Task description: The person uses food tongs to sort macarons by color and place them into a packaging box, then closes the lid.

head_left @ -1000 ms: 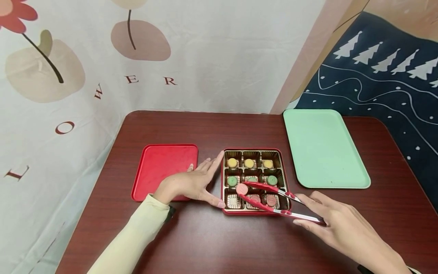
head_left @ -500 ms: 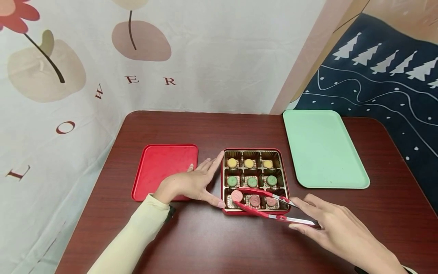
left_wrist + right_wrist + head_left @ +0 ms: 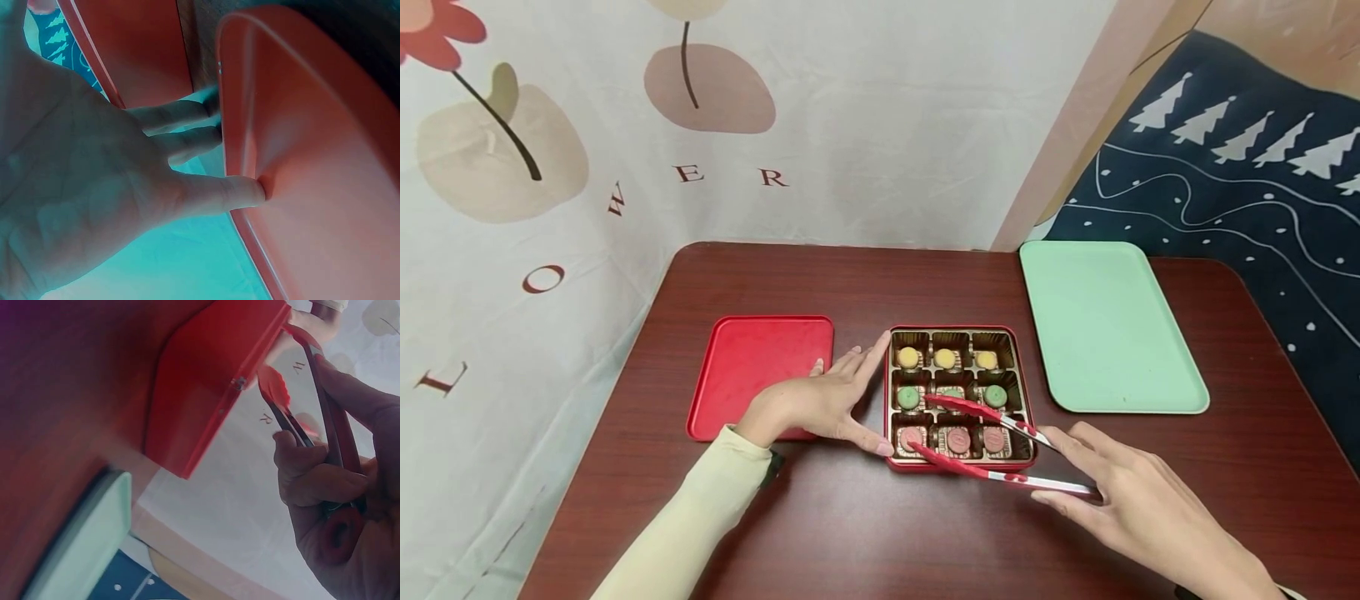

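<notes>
A red square box (image 3: 953,327) with a gold divided insert holds rows of yellow, green and pink macarons. My left hand (image 3: 823,406) is spread with straight fingers, thumb and index tip at the box's left side. In the left wrist view, another fingertip touches the inside of a red lid (image 3: 325,169). My right hand (image 3: 1138,475) grips red-tipped metal tongs (image 3: 1045,483), also seen from below in the right wrist view. The tong arms stand apart above the box. One tip overlaps the front-left pink macaron (image 3: 912,437); the other covers part of the middle green macaron.
The red lid lies left of the box, partly under my left hand. A mint green tray (image 3: 1120,333) rests at the table's back right. Behind the brown table (image 3: 865,283) hang a pale printed cloth (image 3: 880,125) and a dark blue one with white trees.
The tongs lowered a pink macaron into the front-left compartment, then spread and let it go. The upper tong tip rose over the green row. My left hand stayed put.
</notes>
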Demonstrator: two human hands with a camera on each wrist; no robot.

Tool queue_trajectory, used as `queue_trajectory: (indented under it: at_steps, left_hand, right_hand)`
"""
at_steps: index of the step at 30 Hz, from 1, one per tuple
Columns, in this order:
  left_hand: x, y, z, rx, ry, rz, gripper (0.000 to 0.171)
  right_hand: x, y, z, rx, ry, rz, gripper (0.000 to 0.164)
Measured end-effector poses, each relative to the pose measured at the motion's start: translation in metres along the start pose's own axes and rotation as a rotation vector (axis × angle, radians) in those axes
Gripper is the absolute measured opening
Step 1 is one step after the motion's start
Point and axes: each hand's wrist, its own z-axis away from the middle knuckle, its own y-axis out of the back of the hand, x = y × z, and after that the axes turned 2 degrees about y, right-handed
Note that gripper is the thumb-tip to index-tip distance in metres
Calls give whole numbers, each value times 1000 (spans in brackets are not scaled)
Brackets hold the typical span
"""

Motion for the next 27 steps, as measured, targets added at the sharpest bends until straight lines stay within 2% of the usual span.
queue_trajectory:
  at_steps: [4,7,14,23,27]
  left_hand:
    - [1,1,-2,2,-11,-23,149]
    - [2,2,-1,5,-18,-28,150]
    - [2,5,1,15,-16,-28,150]
    - [-2,5,0,24,-33,-9,149]
    - [-6,-2,1,38,-40,21,151]
  right_hand:
    - [5,-8,3,85,-3,-25,72]
    - [8,-12,5,124,-48,-39,73]
    - [14,-13,3,129,-224,-34,88]
    - [32,-7,6,162,-409,-52,84]
    - [45,-3,6,179,-445,-59,86]
